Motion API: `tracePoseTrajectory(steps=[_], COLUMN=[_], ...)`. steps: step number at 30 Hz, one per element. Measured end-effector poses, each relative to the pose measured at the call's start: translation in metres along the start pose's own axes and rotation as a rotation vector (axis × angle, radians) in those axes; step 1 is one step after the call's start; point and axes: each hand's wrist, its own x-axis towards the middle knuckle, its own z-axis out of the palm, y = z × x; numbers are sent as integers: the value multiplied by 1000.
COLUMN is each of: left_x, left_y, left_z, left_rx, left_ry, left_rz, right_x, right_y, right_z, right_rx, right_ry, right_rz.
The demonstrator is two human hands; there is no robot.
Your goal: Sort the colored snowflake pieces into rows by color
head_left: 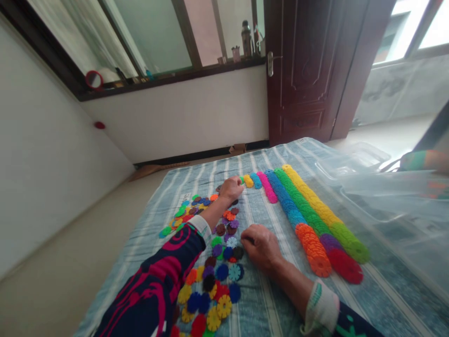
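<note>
My left hand (231,188) reaches out to the far end of a sorted array, its fingers pinched at a small green notched plastic disc (242,179). Beside that lie short overlapping rows of yellow discs (249,181), light blue discs (256,180) and pink discs (267,188). My right hand (261,245) rests low over the cloth with curled fingers, close to the loose mixed discs (221,271); whatever its fingers hold is hidden. Longer rows of blue discs (282,192), green discs (298,199) and yellow discs (308,201) run toward me, ending in orange, red and lime ones.
A striped blue cloth (252,215) covers the bed-like surface. Clear plastic containers (382,187) stand at the right, with a blurred, partly seen person's sleeve (424,160) by them. More mixed discs (180,213) lie left of my forearm. Behind are a dark red door (308,70) and a windowsill.
</note>
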Motion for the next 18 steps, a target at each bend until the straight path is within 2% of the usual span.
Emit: tracePoseTrajectory(steps=[4,8,10,13,15,18], left_x=[-44,-112,-148,-196,-221,-245], left_y=[-15,-29,-32,-30,-27,-22], left_z=[-33,-63,-73,-77,-74,-65], left_rx=[-66,-236,-260,-241,-187,-80], left_ry=[-175,-515,-645,-687,-646,-563], left_rz=[87,217,212,189,230,249], right_x=[-2,-3,-4,-4,-5,-5], right_y=[1,1,2,4,5,6], right_z=[-3,-5,-6,-6,-6,-7], right_rx=[3,9,6,6,4,-3], right_ry=[-26,-26,-30,-35,-37,-43], right_rz=[14,28,27,15,12,10])
